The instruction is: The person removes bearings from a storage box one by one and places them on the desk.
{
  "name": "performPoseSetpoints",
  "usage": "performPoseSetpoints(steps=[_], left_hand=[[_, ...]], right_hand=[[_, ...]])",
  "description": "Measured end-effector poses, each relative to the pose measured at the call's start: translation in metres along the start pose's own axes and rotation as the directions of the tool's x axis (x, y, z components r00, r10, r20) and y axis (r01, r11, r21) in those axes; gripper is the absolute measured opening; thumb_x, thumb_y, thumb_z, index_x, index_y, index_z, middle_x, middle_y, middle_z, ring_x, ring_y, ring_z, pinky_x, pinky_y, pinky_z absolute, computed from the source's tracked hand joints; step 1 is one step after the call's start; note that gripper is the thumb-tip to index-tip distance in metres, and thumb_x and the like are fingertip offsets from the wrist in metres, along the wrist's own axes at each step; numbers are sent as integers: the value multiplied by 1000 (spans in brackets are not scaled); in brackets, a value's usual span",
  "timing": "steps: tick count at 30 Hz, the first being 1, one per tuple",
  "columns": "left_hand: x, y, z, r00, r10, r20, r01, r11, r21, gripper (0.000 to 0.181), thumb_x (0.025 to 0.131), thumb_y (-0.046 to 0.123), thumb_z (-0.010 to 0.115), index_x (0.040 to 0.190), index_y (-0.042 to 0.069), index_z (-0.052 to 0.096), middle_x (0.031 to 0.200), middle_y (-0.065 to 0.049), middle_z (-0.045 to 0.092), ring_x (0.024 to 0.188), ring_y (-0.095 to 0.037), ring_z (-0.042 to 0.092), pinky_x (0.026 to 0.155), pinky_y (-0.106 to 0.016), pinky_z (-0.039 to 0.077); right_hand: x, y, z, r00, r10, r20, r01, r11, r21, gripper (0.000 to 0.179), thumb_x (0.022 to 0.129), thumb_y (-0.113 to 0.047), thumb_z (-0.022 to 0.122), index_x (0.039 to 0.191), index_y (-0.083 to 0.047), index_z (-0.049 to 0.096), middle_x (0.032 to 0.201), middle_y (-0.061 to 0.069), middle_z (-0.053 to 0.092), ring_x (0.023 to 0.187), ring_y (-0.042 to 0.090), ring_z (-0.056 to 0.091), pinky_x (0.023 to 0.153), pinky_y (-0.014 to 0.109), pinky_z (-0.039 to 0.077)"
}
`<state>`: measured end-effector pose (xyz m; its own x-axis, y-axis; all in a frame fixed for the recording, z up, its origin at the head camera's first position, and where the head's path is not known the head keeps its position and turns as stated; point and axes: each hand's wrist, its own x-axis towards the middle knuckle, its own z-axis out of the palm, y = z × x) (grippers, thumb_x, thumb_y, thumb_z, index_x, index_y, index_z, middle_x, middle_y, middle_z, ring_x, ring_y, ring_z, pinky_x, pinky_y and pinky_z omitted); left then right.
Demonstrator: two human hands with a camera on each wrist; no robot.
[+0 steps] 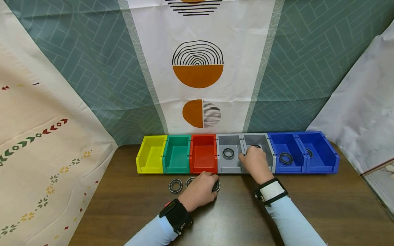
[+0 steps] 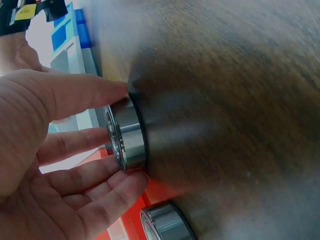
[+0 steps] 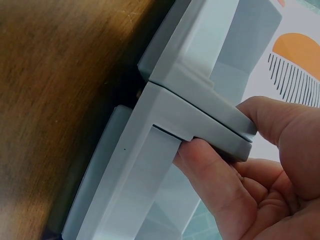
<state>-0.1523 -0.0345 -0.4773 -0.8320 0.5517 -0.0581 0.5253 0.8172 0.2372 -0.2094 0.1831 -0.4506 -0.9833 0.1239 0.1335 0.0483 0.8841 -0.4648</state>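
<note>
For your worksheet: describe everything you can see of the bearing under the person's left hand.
The bearing is a round ring of grey, shiny metal with a darker inner face. It lies flat on the brown wooden table, just in front of the red bin. The left hand grips its rim with thumb and fingers, covering most of it.
</note>
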Motion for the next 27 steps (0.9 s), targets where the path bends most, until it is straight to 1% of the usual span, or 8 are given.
performPoseSetpoints(steps=[6, 10, 12, 15, 18, 20, 24, 27], left_hand=[[-2, 0, -11, 1000, 14, -24, -15, 999, -48, 41, 79, 32, 70, 115, 13, 63, 102, 1, 64, 89, -12, 53, 72, -23, 49], [-4, 0, -32, 998, 20, -63, -24, 997, -79, 37, 80, 31, 68, 113, 13, 64, 95, 2, 63, 84, -10, 52, 67, -23, 48], [-5, -2, -44, 995, 7, -97, -17, 995, -98, 37, 82, 31, 67, 114, 12, 64, 99, 1, 65, 86, -11, 54, 70, -25, 50], [-4, -7, -62, 986, -44, -160, 22, 990, -138, 40, 83, 32, 66, 118, 12, 63, 108, -3, 66, 92, -14, 58, 79, -30, 53], [-1, -14, -75, 962, -121, -243, 83, 983, -161, 40, 84, 32, 66, 118, 10, 62, 113, -5, 66, 99, -19, 61, 83, -36, 54], [2, -19, -81, 939, -182, -290, 133, 975, -180, 41, 84, 32, 66, 118, 9, 62, 113, -7, 66, 99, -22, 61, 83, -37, 54], [7, -29, -87, 877, -309, -369, 232, 943, -238, 44, 84, 33, 66, 118, 6, 61, 113, -9, 65, 99, -23, 60, 82, -40, 54], [11, -37, -87, 827, -382, -412, 291, 918, -267, 49, 84, 36, 65, 119, 3, 59, 112, -11, 63, 97, -24, 59, 81, -39, 55]], right_hand=[[0, -1, -1, 1000, 12, 18, -12, 1000, 0, 39, 80, -25, 65, 49, -7, 51, 53, 7, 49, 50, 20, 47, 39, 29, 33], [0, -2, -2, 1000, 17, 19, -17, 1000, 0, 39, 80, -25, 66, 49, -7, 51, 53, 7, 48, 50, 20, 47, 39, 29, 33], [0, -3, -2, 1000, 13, 15, -13, 1000, -2, 39, 80, -26, 66, 49, -7, 51, 53, 7, 49, 50, 20, 47, 40, 29, 33], [0, -3, -2, 1000, 8, 10, -7, 1000, -8, 39, 80, -26, 66, 50, -6, 52, 55, 9, 52, 51, 21, 49, 40, 30, 35], [1, -3, -2, 1000, 4, 8, -4, 1000, -14, 38, 80, -26, 66, 50, -6, 53, 56, 10, 54, 52, 22, 51, 41, 31, 36], [1, -3, -2, 1000, 2, 8, -2, 1000, -16, 38, 80, -26, 66, 50, -6, 53, 56, 10, 54, 52, 22, 51, 41, 31, 36], [0, -2, -2, 1000, 8, 15, -8, 1000, -10, 39, 79, -26, 66, 49, -6, 52, 56, 9, 53, 51, 21, 49, 41, 30, 36], [0, -2, -1, 1000, 9, 13, -9, 1000, -12, 38, 79, -26, 66, 50, -7, 52, 56, 9, 53, 51, 21, 50, 41, 31, 36]])
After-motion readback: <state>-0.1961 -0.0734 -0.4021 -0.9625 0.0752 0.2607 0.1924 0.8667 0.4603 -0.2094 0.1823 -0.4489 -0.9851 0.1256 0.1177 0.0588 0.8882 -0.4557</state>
